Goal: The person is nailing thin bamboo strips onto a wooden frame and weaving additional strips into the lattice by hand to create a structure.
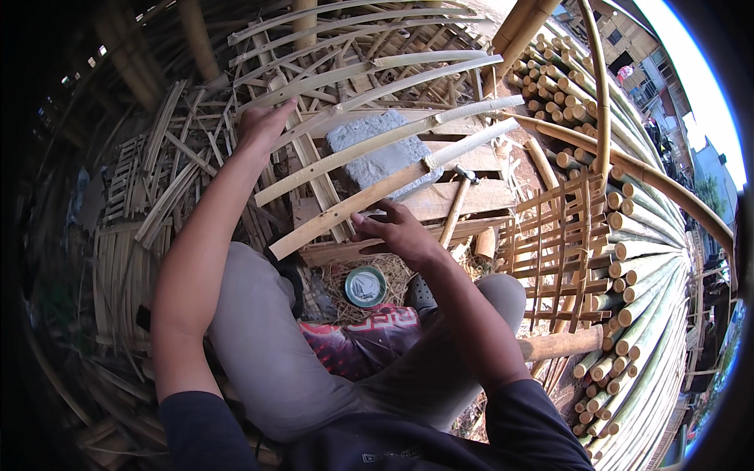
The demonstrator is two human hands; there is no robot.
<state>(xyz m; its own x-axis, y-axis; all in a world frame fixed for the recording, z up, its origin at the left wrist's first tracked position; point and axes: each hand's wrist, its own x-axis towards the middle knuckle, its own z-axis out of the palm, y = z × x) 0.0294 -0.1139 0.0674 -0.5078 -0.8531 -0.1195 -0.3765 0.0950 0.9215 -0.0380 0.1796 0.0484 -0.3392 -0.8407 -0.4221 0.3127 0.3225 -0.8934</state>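
Note:
Several split bamboo slats lie side by side across two lengthwise strips, forming an open frame. My left hand (269, 124) is at the left end of a farther bamboo slat (314, 82), thumb stretched along it and fingers partly hidden at its edge; it looks closed on the slat. Fingers spread, my right hand (397, 235) is just below the nearest slat (345, 208), holding nothing I can see. A rough grey block (361, 133) rests under the slats on wooden boards (463, 196). To its right lies a hammer (457, 204) with a wooden handle.
A green-rimmed bowl (382, 294) of nails stands on straw between my legs. Right of my knee leans a bamboo lattice (554, 243), with stacked bamboo poles (644, 271) beyond. Loose offcuts (169, 169) pile up at the left. A bamboo post (522, 35) rises at the back.

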